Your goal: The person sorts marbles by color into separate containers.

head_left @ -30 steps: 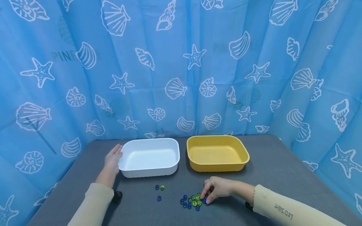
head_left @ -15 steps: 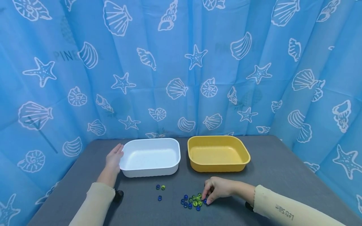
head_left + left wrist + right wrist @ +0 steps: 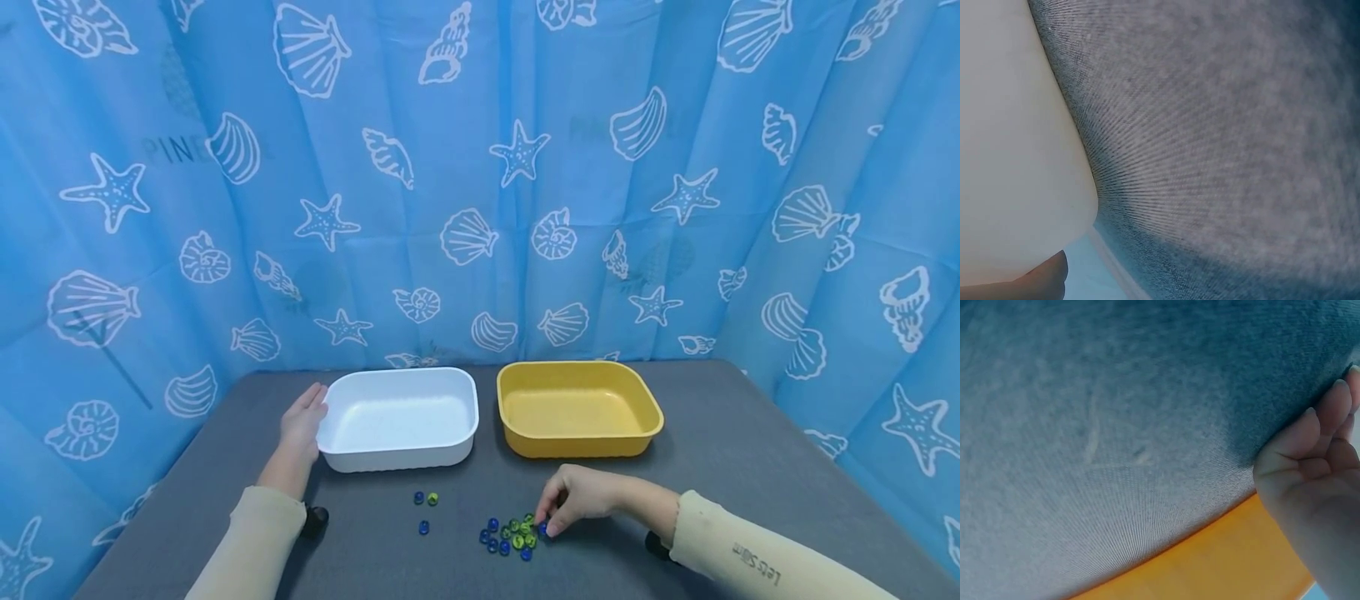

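I am looking at a blue marble (image 3: 542, 530) at the right edge of a cluster of marbles (image 3: 512, 535) lying on the bench (image 3: 750, 467), toward its near edge and in front of the yellow tub (image 3: 579, 407). My right hand (image 3: 579, 497) is curling down over it, thumb and forefinger tips closing on that marble, which is sitting against the bench cloth; I cannot tell whether it is lifted off the surface. The cluster is mixing blue and green marbles packed close together. In the right wrist view the right hand (image 3: 1316, 487) is showing its bent fingers (image 3: 1334, 411) beside the grey cloth, with the orange-yellow wall of the tub (image 3: 1210, 562) below.

Off to the left of the cluster, well apart from it, three loose marbles (image 3: 424, 507) are lying: a blue and a green side by side and another blue nearer to me.

Behind those, the white tub (image 3: 399, 418) is sitting just beside the yellow one, the two close but apart. My left hand (image 3: 302, 422) is resting with straight, relaxed fingers against the left end of the white tub. The left wrist view is showing only the white tub's wall (image 3: 1016, 156), a bit of skin and the grey cloth.

A blue curtain (image 3: 480, 167) printed with white shells and starfish is hanging around the bench.
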Motion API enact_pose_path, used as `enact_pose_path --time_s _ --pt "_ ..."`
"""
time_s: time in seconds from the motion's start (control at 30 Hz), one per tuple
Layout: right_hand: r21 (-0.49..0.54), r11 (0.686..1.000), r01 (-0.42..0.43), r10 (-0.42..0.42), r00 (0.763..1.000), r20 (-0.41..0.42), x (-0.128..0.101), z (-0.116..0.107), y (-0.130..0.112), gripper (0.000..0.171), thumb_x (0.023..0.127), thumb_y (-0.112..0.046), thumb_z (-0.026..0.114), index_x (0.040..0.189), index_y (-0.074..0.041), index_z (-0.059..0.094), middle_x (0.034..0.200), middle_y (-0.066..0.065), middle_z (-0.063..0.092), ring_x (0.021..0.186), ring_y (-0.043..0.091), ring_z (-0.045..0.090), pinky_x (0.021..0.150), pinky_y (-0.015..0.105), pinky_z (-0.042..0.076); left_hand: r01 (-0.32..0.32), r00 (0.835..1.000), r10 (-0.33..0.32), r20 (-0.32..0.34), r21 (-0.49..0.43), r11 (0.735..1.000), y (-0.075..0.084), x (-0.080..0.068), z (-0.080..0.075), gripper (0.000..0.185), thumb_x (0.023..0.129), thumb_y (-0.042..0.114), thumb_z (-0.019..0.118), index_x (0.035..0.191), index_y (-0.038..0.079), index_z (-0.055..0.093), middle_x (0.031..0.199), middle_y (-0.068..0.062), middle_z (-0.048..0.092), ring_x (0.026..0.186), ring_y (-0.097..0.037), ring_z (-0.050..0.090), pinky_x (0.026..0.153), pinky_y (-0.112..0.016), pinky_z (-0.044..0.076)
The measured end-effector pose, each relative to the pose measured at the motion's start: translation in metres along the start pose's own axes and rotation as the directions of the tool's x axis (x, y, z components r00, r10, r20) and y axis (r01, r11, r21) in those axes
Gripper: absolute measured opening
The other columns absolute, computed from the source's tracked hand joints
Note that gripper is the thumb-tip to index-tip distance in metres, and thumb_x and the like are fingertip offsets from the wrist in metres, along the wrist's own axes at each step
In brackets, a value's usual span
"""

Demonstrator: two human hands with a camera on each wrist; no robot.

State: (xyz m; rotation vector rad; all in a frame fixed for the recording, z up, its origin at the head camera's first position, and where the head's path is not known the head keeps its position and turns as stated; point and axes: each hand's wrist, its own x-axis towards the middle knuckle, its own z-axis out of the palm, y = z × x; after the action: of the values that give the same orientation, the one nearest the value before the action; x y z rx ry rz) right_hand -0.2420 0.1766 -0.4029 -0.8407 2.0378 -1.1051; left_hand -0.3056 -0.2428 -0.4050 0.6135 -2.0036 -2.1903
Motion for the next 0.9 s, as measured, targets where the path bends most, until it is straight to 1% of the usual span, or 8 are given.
enact_pose_path --time_s 0.17,0.53,0.7,0.9 --pt "0.013 0.999 -0.032 0.032 0.999 -0.018 -0.0007 -0.0003 -0.0026 0.013 0.085 0.002 0.070 0.097 0.006 0.072 0.077 -0.002 0.062 0.069 0.011 0.050 0.060 0.019 0.040 -0.006 1.000 0.006 0.004 0.005 1.000 0.0010 -0.0018 -0.0004 0.052 0.106 0.010 0.034 0.155 0.013 0.018 0.159 -0.006 0.020 0.146 -0.022 0.016 0.115 -0.039 0.020" --pt "0.026 0.999 -0.047 0.048 0.998 -0.028 -0.0010 -0.0003 -0.0032 0.012 0.085 0.001 0.070 0.096 0.004 0.073 0.077 -0.002 0.061 0.069 0.012 0.049 0.060 0.020 0.040 0.008 1.000 -0.008 0.004 0.012 1.000 0.0008 -0.0016 -0.0006 0.052 0.107 0.012 0.035 0.155 0.013 0.019 0.159 -0.005 0.021 0.146 -0.022 0.015 0.116 -0.040 0.019" --pt "0.032 0.998 -0.048 0.049 0.999 -0.023 -0.0013 -0.0003 -0.0042 0.012 0.085 0.001 0.070 0.096 0.005 0.072 0.077 -0.002 0.061 0.070 0.012 0.049 0.060 0.021 0.040 0.014 1.000 -0.014 0.002 0.003 1.000 0.0019 -0.0014 -0.0001 0.051 0.107 0.013 0.036 0.155 0.013 0.019 0.158 -0.006 0.021 0.146 -0.023 0.015 0.116 -0.040 0.019" --pt "0.028 0.997 -0.069 0.070 0.997 -0.035 -0.0019 0.0000 -0.0061 0.011 0.085 0.000 0.070 0.096 0.004 0.073 0.077 -0.002 0.060 0.069 0.013 0.049 0.059 0.021 0.039 0.020 1.000 -0.020 -0.008 -0.021 1.000 0.0024 -0.0017 0.0004 0.051 0.107 0.010 0.034 0.155 0.013 0.019 0.158 -0.005 0.023 0.145 -0.021 0.017 0.115 -0.038 0.019"
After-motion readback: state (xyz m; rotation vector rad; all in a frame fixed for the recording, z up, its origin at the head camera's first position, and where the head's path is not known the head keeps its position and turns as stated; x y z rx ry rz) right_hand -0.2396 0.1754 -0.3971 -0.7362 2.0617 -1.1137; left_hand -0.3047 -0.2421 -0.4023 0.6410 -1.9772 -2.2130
